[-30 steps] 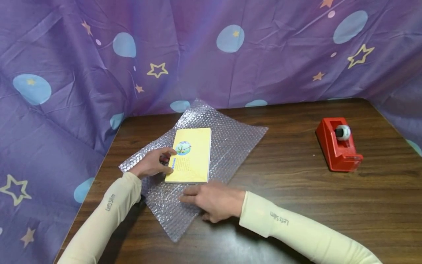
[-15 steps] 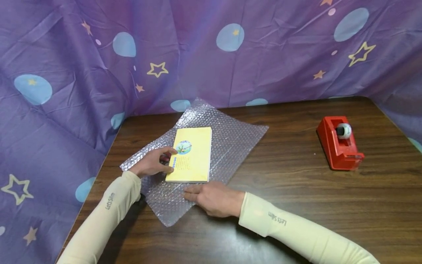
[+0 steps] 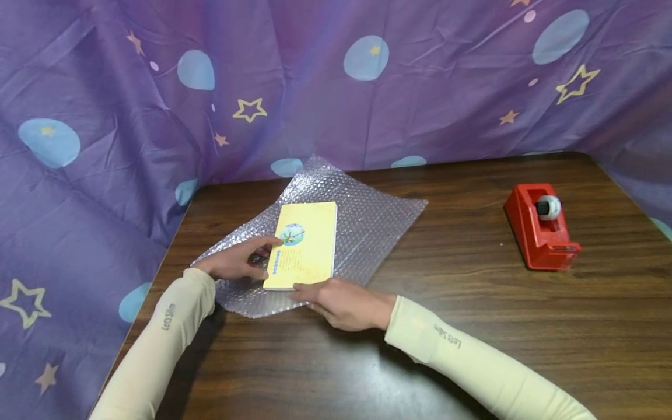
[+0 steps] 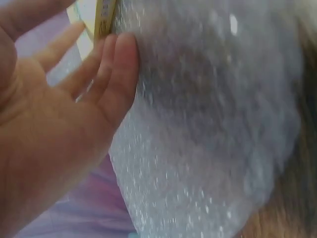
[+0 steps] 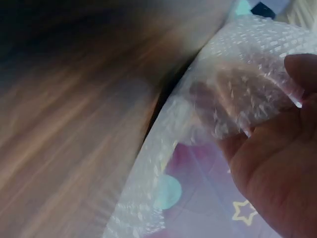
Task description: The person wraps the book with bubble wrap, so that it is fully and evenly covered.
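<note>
A yellow book [image 3: 310, 245] lies on a sheet of bubble wrap [image 3: 373, 216], slightly tilted from the table's edges. My left hand [image 3: 236, 258] rests at the book's left edge, thumb and fingers touching it; in the left wrist view the left hand [image 4: 59, 109] shows its fingers against the book's yellow spine [image 4: 105, 17]. My right hand [image 3: 349, 303] pinches the near edge of the wrap just below the book's lower edge. Seen from the right wrist, fingers of the right hand [image 5: 277, 153] lie behind the clear wrap [image 5: 237, 89], which is lifted off the table.
A red tape dispenser [image 3: 543, 233] with a roll of tape stands on the right of the dark wooden table [image 3: 446, 350]. Behind and left of the table hangs a purple cloth [image 3: 315, 87] with stars and blue shapes.
The near corner of the bubble wrap has come up and away from the table's front toward the book, with my right hand on it. The book and my left hand have barely moved.
</note>
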`<state>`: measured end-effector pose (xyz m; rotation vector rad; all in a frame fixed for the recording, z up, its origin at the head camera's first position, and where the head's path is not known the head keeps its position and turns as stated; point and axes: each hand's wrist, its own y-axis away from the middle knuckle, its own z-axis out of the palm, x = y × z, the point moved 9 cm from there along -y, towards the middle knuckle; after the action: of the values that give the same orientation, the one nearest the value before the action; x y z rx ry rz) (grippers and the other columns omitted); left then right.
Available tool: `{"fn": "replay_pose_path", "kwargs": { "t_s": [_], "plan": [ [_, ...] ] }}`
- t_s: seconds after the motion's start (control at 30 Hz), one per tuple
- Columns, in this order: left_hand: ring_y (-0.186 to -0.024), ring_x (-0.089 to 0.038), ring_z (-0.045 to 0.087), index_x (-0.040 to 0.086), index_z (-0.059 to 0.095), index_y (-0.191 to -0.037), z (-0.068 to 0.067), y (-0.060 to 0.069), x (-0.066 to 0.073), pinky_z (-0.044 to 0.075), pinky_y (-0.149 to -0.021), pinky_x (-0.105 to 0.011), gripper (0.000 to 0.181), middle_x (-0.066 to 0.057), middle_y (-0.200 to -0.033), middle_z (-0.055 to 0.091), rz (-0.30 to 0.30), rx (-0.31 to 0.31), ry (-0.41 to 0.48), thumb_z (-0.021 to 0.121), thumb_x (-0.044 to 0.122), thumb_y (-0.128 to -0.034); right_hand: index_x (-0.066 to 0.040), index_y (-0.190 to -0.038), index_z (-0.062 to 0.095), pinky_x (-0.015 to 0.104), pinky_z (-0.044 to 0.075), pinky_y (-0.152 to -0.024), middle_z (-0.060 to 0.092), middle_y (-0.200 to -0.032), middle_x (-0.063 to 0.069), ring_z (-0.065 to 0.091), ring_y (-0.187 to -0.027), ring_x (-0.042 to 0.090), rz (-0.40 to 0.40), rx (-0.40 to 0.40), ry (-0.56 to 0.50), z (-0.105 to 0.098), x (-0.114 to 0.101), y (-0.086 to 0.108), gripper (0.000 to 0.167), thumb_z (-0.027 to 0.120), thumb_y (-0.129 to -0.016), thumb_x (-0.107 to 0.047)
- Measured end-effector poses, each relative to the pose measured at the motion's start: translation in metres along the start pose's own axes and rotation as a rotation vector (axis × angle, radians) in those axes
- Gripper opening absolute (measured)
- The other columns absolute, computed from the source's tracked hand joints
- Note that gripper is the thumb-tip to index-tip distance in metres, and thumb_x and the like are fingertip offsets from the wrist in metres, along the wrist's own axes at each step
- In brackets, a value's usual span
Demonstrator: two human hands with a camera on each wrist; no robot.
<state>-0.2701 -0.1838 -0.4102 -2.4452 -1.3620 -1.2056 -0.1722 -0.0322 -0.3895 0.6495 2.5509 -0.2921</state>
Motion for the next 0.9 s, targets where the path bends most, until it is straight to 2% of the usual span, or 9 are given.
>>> {"fn": "replay_pose_path", "kwargs": {
  "t_s": [0.13,0.27,0.4,0.5,0.6,0.7,0.8,0.87,0.9],
  "plan": [
    [-0.134,-0.05,0.045,-0.003,0.03,-0.153,0.002,0.003,-0.001,0.049,-0.107,-0.056,0.073,-0.032,-0.151,0.035,0.021,-0.077,-0.006,0.068,0.005,-0.0913,-0.009,-0.141,0.058,0.041,0.044,-0.116,0.054,-0.149,0.011,0.058,-0.134,0.029,0.061,0.017,-0.077,-0.007,0.008,-0.004,0.038,0.05,-0.103,-0.011],
    [-0.134,-0.05,0.046,-0.002,0.03,-0.154,0.003,0.005,0.002,0.048,-0.108,-0.057,0.067,-0.03,-0.152,0.035,0.04,-0.096,-0.062,0.061,0.003,-0.0948,-0.006,-0.139,0.059,0.042,0.047,-0.114,0.061,-0.143,0.011,0.061,-0.13,0.028,0.098,0.064,-0.115,-0.015,0.014,-0.008,0.038,0.05,-0.102,-0.01],
    [-0.137,-0.048,0.045,0.003,0.032,-0.155,0.002,0.007,0.001,0.042,-0.112,-0.06,0.06,-0.027,-0.154,0.037,0.02,-0.097,-0.105,0.048,-0.003,-0.0976,-0.004,-0.127,0.067,0.037,0.057,-0.1,0.074,-0.119,0.01,0.071,-0.106,0.022,0.102,0.152,-0.097,-0.024,0.017,-0.009,0.03,0.053,-0.1,-0.007],
    [-0.142,-0.047,0.039,0.006,0.035,-0.155,0.002,0.008,0.0,0.035,-0.117,-0.063,0.056,-0.025,-0.156,0.038,0.013,-0.089,-0.108,0.044,-0.001,-0.0995,-0.003,-0.117,0.072,0.033,0.061,-0.086,0.077,-0.098,0.007,0.071,-0.087,0.016,0.107,0.217,-0.067,-0.031,0.019,-0.009,0.025,0.055,-0.099,-0.006],
    [-0.147,-0.045,0.032,0.007,0.039,-0.154,0.0,0.008,-0.001,0.028,-0.121,-0.063,0.051,-0.023,-0.158,0.038,0.014,-0.067,-0.119,0.046,0.012,-0.1035,-0.002,-0.115,0.073,0.032,0.061,-0.088,0.078,-0.101,0.009,0.074,-0.091,0.017,0.109,0.255,-0.064,-0.036,0.023,-0.011,0.024,0.056,-0.099,-0.007],
    [-0.149,-0.048,0.027,0.004,0.04,-0.152,-0.002,0.009,-0.003,0.023,-0.123,-0.064,0.05,-0.026,-0.159,0.035,0.02,-0.046,-0.132,0.044,0.023,-0.1061,-0.002,-0.115,0.073,0.034,0.06,-0.093,0.078,-0.108,0.01,0.076,-0.099,0.02,0.128,0.274,-0.082,-0.039,0.028,-0.014,0.024,0.056,-0.099,-0.008],
    [-0.151,-0.05,0.021,0.003,0.037,-0.153,-0.004,0.01,-0.007,0.017,-0.125,-0.063,0.052,-0.028,-0.161,0.029,-0.037,-0.03,-0.121,0.039,0.029,-0.1078,-0.003,-0.116,0.073,0.032,0.061,-0.089,0.079,-0.105,0.009,0.077,-0.096,0.02,0.166,0.29,-0.111,-0.041,0.036,-0.017,0.023,0.057,-0.099,-0.008],
    [-0.153,-0.049,0.017,0.006,0.034,-0.156,-0.005,0.012,-0.013,0.014,-0.126,-0.062,0.057,-0.026,-0.164,0.023,-0.115,-0.028,-0.091,0.035,0.037,-0.1085,-0.003,-0.116,0.073,0.03,0.061,-0.086,0.079,-0.103,0.008,0.077,-0.092,0.018,0.206,0.3,-0.137,-0.042,0.043,-0.019,0.023,0.058,-0.099,-0.009],
    [-0.153,-0.047,0.015,0.008,0.033,-0.156,-0.006,0.012,-0.015,0.013,-0.126,-0.062,0.057,-0.025,-0.165,0.022,-0.134,-0.029,-0.081,0.031,0.04,-0.1089,-0.004,-0.116,0.073,0.03,0.061,-0.086,0.08,-0.102,0.007,0.076,-0.091,0.018,0.229,0.301,-0.15,-0.042,0.046,-0.02,0.023,0.059,-0.098,-0.009]
  ]
}}
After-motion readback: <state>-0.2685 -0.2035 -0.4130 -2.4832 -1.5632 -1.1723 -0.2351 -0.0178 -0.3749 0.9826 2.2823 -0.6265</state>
